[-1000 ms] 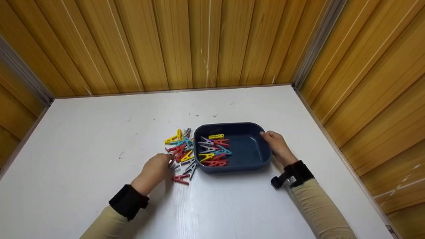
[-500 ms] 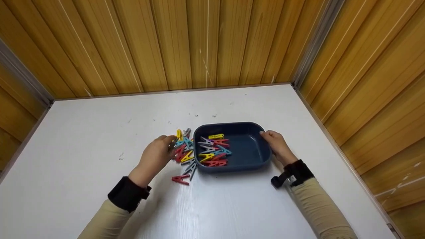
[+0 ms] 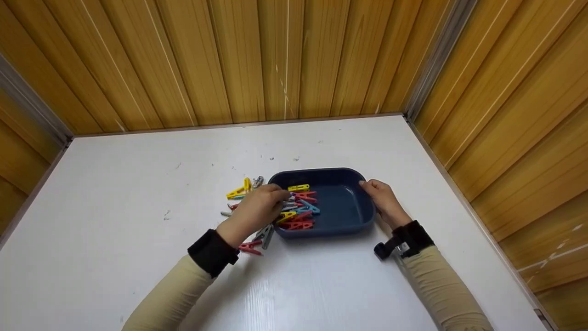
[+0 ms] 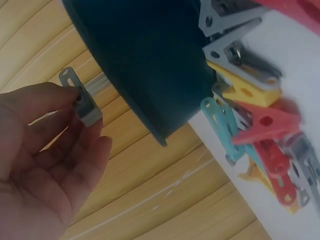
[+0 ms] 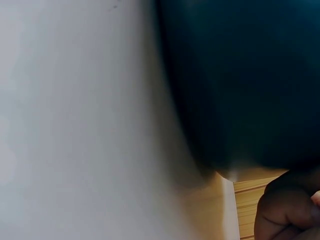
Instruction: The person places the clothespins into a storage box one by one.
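Between thumb and fingers my left hand (image 3: pixel 258 208) pinches a grey clothespin (image 4: pixel 80 97). That hand is over the left end of a dark blue rectangular tub (image 3: pixel 342 211), covering part of the rim and some of the pile. Inside the tub's left half lie several red, yellow, blue and grey clothespins (image 3: pixel 305 208). My right hand (image 3: pixel 385 202) grips the tub's right rim, thumb over the edge; in the right wrist view its curled fingers (image 5: pixel 287 212) show beside the dark wall.
Left of the tub, a loose heap of mixed clothespins (image 4: pixel 265 120) lies against it on the white table (image 3: pixel 115 207). A red clothespin (image 3: pixel 250 247) sits at the heap's near end. Wood-patterned panels (image 3: pixel 239 59) rise behind and at both sides.
My left hand has gone from the near side of the heap to its far side, then rightward over the tub's left end with a clothespin. The right hand and tub have stayed put.
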`<action>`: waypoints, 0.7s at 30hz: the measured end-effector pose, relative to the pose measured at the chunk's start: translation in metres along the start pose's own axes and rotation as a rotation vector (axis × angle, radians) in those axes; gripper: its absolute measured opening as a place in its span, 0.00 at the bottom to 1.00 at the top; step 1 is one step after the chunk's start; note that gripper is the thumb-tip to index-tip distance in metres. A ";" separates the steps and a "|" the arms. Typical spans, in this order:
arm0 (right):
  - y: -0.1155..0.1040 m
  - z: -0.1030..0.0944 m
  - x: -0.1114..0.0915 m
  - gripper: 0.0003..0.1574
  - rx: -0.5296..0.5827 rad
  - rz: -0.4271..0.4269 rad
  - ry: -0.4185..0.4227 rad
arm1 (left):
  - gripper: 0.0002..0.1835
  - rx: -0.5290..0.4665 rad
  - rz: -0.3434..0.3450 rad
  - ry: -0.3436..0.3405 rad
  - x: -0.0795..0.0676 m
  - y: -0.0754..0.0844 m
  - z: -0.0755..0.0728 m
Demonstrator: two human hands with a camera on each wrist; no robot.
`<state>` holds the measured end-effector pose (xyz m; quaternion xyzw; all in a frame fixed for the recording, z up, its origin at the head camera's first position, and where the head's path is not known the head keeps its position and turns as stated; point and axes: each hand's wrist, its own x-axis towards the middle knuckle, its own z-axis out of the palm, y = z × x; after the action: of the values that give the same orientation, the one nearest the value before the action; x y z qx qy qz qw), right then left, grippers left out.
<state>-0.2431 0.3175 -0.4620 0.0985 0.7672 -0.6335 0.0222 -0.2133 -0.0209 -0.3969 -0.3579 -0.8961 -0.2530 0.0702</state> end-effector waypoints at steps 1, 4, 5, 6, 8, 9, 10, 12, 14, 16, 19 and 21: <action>0.000 0.000 0.000 0.27 0.000 -0.003 0.000 | 0.13 -0.006 0.013 -0.029 0.003 0.000 0.003; 0.000 0.000 -0.001 0.27 0.005 -0.009 0.000 | 0.11 0.004 0.037 -0.109 0.011 0.001 0.013; 0.000 0.000 -0.001 0.27 0.005 -0.008 0.001 | 0.10 0.011 0.047 -0.129 0.013 0.001 0.017; 0.000 0.000 -0.001 0.27 0.008 -0.005 0.004 | 0.09 0.022 0.059 -0.140 0.015 0.001 0.021; 0.001 0.000 0.000 0.27 0.009 -0.002 0.004 | 0.07 0.042 0.070 -0.159 0.019 0.001 0.028; 0.001 0.000 0.000 0.27 0.010 0.001 0.006 | 0.06 0.057 0.079 -0.163 0.021 0.000 0.032; 0.001 0.001 -0.001 0.27 0.011 0.005 0.010 | 0.06 0.069 0.080 -0.168 0.022 0.000 0.035; 0.001 0.001 -0.001 0.27 0.009 0.007 0.010 | 0.06 0.089 0.079 -0.175 0.024 -0.001 0.041; 0.001 0.001 -0.001 0.27 0.009 0.009 0.015 | 0.06 0.096 0.066 -0.193 0.025 -0.001 0.045; 0.001 0.001 0.000 0.27 0.007 0.005 0.017 | 0.05 0.093 0.060 -0.211 0.026 0.000 0.047; 0.001 0.001 0.001 0.27 0.007 0.001 0.023 | 0.06 0.066 0.056 -0.241 0.027 0.000 0.047; 0.001 0.000 0.001 0.27 0.002 -0.002 0.020 | 0.07 0.037 0.063 -0.257 0.027 0.001 0.047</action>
<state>-0.2440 0.3173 -0.4628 0.1041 0.7668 -0.6332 0.0136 -0.2303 0.0198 -0.4286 -0.4142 -0.8904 -0.1863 -0.0306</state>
